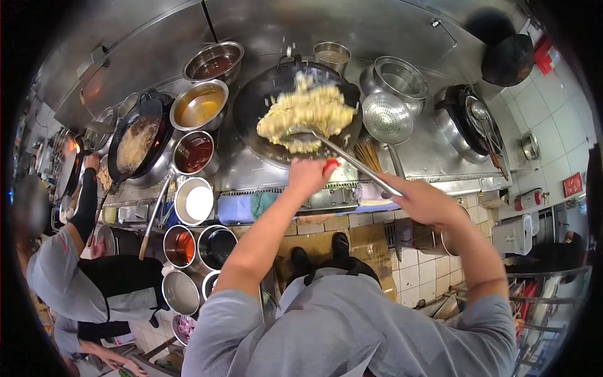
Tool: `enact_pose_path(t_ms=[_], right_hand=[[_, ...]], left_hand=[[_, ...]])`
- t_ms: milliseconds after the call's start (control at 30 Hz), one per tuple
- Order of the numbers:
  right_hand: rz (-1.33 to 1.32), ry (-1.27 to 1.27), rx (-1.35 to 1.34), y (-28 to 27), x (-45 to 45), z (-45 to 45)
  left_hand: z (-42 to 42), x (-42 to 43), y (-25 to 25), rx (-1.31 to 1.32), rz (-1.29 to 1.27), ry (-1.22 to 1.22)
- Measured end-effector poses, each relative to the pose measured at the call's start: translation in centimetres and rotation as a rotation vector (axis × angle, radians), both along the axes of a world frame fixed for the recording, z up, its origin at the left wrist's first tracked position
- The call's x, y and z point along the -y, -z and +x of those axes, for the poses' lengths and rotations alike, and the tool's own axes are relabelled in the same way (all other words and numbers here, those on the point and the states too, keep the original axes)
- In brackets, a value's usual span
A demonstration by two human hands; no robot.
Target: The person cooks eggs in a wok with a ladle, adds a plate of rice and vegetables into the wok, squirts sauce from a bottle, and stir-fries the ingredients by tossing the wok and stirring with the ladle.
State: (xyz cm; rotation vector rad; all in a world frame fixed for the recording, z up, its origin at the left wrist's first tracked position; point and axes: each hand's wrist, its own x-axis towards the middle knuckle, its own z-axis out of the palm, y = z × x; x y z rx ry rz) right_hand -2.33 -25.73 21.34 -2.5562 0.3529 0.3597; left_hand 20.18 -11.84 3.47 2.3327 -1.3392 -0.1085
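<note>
A big black wok [248, 119] sits on the steel range in front of me. Yellowish, rice-like food [308, 113] is heaped in it, blurred by motion, with bits in the air above. My left hand [308, 178] is closed at the wok's near edge; its grip is partly hidden, and something red [331, 164] shows by the fingers. My right hand [427, 201] is wrapped round the end of a long-handled metal ladle [358, 164]. The ladle's head reaches into the food, which partly hides it.
A perforated strainer [388, 118] and a bamboo brush [368, 156] lie right of the wok. Bowls of sauce [193, 152] and yellow liquid [200, 107] stand left. Beyond them, a co-worker [66, 264] is at another wok [135, 141]. Stacked woks [461, 125] sit far right.
</note>
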Motion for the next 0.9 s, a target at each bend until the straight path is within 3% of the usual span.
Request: enact_pose_path(t_ms=[67, 167, 200, 300, 333, 400, 467, 533, 633, 667, 733, 800, 867, 900], right_hand=[[-0.042, -0.038, -0.306, -8.4, -0.4, -1.8], [-0.167, -0.071, -0.489, -11.9, -0.6, -1.3], [-0.187, -0.074, -0.412, -10.9, -0.5, -0.5], [-0.263, -0.109, -0.077, -1.6, 0.5, 3.8], [-0.267, -0.045, -0.062, 1.7, 0.2, 5.6], [-0.282, 0.016, -0.043, 4.3, -0.2, 7.3], [-0.193, 0.086, 0.160, 5.2, -1.2, 6.9], [-0.217, 0.076, 0.176, 5.4, -1.4, 6.1], [1.028, 0.574, -0.006, 4.0, -1.8, 5.3], [1.023, 0.561, -0.006, 4.1, -1.5, 5.5], [1.786, 0.551, 0.312, 3.3, -2.0, 6.3], [1.778, 0.527, 0.397, 1.7, -1.6, 7.5], [0.767, 0.279, 0.787, 2.3, 0.4, 10.3], [0.492, 0.198, 1.023, 4.0, 2.2, 13.1]], left_hand=[[-2.9, -2.5, -3.0, -0.060, -0.009, 0.103], [-3.1, -3.1, -7.3, 0.015, -0.071, 0.140], [-2.2, -2.0, -7.8, 0.029, -0.093, 0.135], [-0.7, 1.0, -0.7, 0.115, -0.229, 0.033], [-1.6, 1.0, 2.5, 0.129, -0.235, -0.052], [-4.5, -1.1, 5.2, 0.074, -0.109, 0.024], [-5.0, -2.5, 3.9, 0.073, -0.109, 0.108], [-3.8, -2.4, -1.1, 0.054, -0.263, 0.136], [1.9, 0.3, -1.1, 0.051, -0.165, 0.093], [2.9, 0.5, -1.1, 0.029, -0.135, 0.082], [3.5, 1.3, 1.3, 0.100, -0.214, 0.007], [4.0, 2.6, 3.4, 0.176, -0.293, -0.065], [3.7, 3.2, 4.7, 0.169, -0.194, -0.144], [4.0, 3.2, 4.9, 0.129, -0.189, -0.132]])
